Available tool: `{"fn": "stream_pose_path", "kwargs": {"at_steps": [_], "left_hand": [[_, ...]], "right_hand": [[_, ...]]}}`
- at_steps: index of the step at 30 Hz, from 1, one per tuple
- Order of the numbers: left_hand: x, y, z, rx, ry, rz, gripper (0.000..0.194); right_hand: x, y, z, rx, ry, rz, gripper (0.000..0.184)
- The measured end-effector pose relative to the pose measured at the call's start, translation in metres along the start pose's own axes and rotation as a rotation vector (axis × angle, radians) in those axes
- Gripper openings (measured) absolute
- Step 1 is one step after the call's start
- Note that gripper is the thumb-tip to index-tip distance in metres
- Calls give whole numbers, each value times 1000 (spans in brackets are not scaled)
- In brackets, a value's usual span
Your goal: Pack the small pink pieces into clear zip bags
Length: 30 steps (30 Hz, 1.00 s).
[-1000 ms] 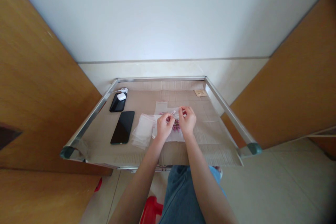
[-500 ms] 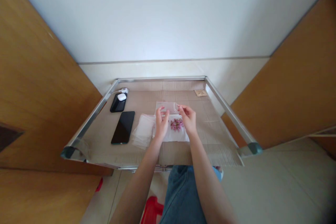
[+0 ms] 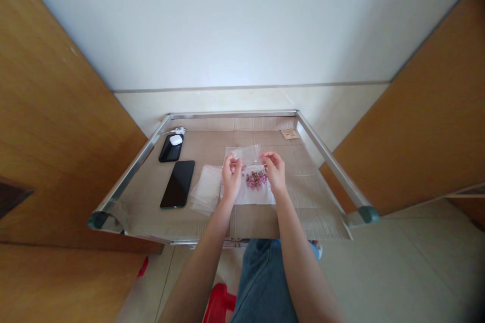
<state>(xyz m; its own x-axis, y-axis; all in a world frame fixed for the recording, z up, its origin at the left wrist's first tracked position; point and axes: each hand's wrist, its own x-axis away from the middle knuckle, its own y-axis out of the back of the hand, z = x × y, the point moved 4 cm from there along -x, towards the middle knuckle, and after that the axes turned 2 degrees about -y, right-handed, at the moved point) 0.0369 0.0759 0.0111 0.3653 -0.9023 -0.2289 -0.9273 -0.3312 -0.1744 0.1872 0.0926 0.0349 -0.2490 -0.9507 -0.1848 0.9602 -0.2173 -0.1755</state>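
A clear plastic bag (image 3: 246,152) lies flat in front of both hands. My left hand (image 3: 231,177) curls its fingers over the bag's left part; thumb and forefinger come close together, and what they pinch is too small to make out. At the bag's right edge, the fingertips of my right hand (image 3: 275,170) are pinched together on the plastic. Between the hands a pile of small pink pieces (image 3: 256,179), which look like dried flower buds, rests on a white sheet or bag (image 3: 252,198). A few pink pieces show beside my left thumb.
Left of my hands lies a stack of clear bags (image 3: 206,189). Farther left are a black phone (image 3: 178,184) and a black tray (image 3: 169,152) carrying a white case (image 3: 176,140). Cardboard (image 3: 314,202) covers the metal-framed table (image 3: 333,161); a small tan packet (image 3: 290,134) is at back right.
My left fingers have curled closer together. My right hand has shifted slightly right, and the clear bag's right side has moved a little. More of the pink pile shows, spread wider toward the right.
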Motion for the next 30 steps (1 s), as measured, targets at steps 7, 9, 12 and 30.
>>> {"fn": "stream_pose_path", "kwargs": {"at_steps": [7, 9, 12, 30], "left_hand": [[1, -2, -4, -24, -26, 29, 39], [1, -3, -6, -57, -59, 48, 37], [2, -5, -6, -99, -96, 77, 36], [14, -11, -21, -235, -283, 194, 28]], "right_hand": [[3, -3, 1, 249, 36, 75, 33], [2, -3, -1, 281, 73, 69, 34], [1, -5, -4, 281, 86, 116, 36], [4, -4, -4, -190, -297, -44, 42]]}}
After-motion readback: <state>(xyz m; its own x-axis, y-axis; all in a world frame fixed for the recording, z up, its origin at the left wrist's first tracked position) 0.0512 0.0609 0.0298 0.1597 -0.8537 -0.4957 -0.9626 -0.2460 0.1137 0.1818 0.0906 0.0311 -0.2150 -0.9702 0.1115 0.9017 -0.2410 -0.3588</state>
